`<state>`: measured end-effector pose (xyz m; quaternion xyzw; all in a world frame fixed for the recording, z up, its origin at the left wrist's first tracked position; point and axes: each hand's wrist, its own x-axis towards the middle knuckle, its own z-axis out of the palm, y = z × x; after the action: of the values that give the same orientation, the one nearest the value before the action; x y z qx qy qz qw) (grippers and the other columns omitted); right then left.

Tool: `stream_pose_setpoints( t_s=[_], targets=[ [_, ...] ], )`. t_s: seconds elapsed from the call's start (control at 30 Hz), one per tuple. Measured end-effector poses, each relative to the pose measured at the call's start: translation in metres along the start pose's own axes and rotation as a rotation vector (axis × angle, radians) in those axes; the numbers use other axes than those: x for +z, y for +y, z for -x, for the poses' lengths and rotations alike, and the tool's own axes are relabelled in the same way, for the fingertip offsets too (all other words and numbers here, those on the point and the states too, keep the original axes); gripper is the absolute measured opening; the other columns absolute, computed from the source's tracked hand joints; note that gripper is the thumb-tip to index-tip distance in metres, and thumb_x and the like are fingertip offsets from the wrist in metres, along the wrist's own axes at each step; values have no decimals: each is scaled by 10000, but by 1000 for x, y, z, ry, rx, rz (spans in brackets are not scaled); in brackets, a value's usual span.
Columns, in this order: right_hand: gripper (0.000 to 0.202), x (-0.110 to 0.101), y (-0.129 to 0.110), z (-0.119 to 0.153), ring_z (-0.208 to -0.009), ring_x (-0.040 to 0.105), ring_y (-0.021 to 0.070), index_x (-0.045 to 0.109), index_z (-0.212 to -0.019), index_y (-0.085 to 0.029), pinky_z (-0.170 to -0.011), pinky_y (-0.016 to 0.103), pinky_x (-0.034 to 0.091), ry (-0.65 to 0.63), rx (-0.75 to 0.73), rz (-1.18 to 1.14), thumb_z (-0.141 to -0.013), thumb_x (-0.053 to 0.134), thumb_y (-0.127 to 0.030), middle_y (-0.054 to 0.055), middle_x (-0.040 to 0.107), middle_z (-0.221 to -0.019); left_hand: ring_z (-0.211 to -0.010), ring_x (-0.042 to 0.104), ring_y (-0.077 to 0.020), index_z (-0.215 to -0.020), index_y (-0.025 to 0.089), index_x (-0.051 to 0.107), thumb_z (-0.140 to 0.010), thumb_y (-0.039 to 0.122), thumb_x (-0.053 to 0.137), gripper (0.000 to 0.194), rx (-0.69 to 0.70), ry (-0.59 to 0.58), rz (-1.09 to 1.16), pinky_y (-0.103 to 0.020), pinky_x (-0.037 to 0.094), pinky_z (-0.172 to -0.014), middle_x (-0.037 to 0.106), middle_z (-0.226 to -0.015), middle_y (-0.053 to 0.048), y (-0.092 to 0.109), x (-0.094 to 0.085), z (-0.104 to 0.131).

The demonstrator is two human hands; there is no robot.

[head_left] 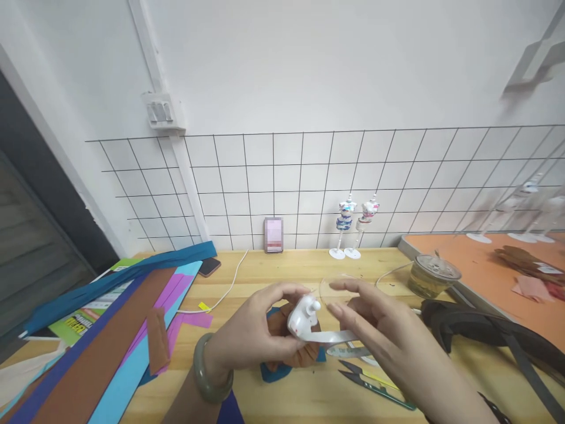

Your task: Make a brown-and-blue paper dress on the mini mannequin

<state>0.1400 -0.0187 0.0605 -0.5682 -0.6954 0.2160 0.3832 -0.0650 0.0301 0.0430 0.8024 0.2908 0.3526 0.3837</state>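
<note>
1. Steadying a small white torso form (pixel 302 318): left hand (pixel 251 324) pinches it between fingers and thumb, neck knob tipped toward the right hand (pixel 375 321).
2. Pale strip (pixel 331 337) runs from the form's lower edge to beneath the right hand. Those fingers are extended and parted; thumb hidden, so cannot tell whether the strip is gripped.
3. Step in hand, by my reading: placing or adjusting the strip against the form.
4. Under and beside the form: gathered brown cloth (pixel 309 356), with a blue cloth piece (pixel 276 373) near it on the desk (pixel 260 406). (Cannot tell whether the brown cloth is fixed to the form or merely lies behind it.)
5. Right of the form and nearer the wearer: snips (pixel 375 386), blades toward it, untouched.
6. Next move calls for a firm left pinch, the strip kept flat and lightly taut, and fingertips close to the form's edge. Risk, judged: pulling too hard could twist the form within the pinch.
</note>
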Motion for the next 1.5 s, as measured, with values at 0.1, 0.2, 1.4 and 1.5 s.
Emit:
stream_pose_setpoints(
  t_s=[0.1,0.2,1.4,1.5],
  targets=[
    [374,-2,2,5,-511,578,114,541,-1201,-258,-479,200,471,-29,-97,54,-858,555,-406,-37,630,-654,-1068,562,-204,-1174,264,522,-660,116,651,549,-36,44,-12,-322,450,-928,610,-1110,-19,-3,-2,1],
    [248,-1,5,7,-580,604,127,648,-1065,-301,-535,219,481,-74,-239,172,-845,584,-397,-22,634,-687,-1069,555,-202,-1187,249,495,-666,131,662,560,-32,41,-8,-326,442,-937,594,-1106,-29,-5,-2,1],
    [217,5,0,-3,-553,553,132,664,-761,-247,-512,210,436,-43,-162,150,-861,550,-403,-16,634,-633,-981,549,-173,-1018,208,520,-680,158,702,387,28,20,142,-291,437,-870,564,-1011,-21,-3,0,4],
    [243,6,4,-5,-574,567,134,657,-742,-244,-534,211,447,-71,-154,104,-859,545,-425,-14,640,-640,-969,554,-172,-1018,206,529,-678,166,704,385,41,6,133,-289,443,-858,575,-1015,-26,-3,0,3]
  ],
)
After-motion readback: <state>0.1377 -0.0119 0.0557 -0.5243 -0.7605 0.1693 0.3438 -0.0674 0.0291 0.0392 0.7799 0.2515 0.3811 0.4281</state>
